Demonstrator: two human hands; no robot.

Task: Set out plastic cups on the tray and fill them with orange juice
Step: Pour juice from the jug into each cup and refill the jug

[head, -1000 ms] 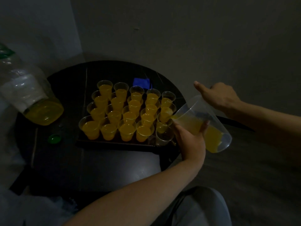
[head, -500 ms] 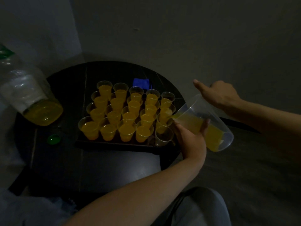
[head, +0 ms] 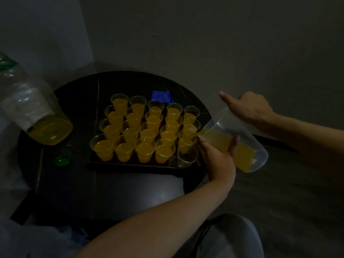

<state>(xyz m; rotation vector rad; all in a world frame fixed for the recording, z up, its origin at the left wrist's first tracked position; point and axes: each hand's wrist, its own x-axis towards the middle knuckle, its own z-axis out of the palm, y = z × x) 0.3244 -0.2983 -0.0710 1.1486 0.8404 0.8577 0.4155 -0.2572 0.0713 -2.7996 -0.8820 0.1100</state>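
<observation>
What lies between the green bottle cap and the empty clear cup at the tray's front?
Head view: four juice-filled plastic cups in the front row of the dark tray.

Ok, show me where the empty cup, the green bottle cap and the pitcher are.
empty cup [head: 187, 156], head view, on its clear side wall.
green bottle cap [head: 62, 160], head view, on its top face.
pitcher [head: 247, 146], head view, on its clear side above the juice.

Bare table [head: 115, 190] in front of tray [head: 130, 165]; bottle [head: 37, 110] crowding left
</observation>
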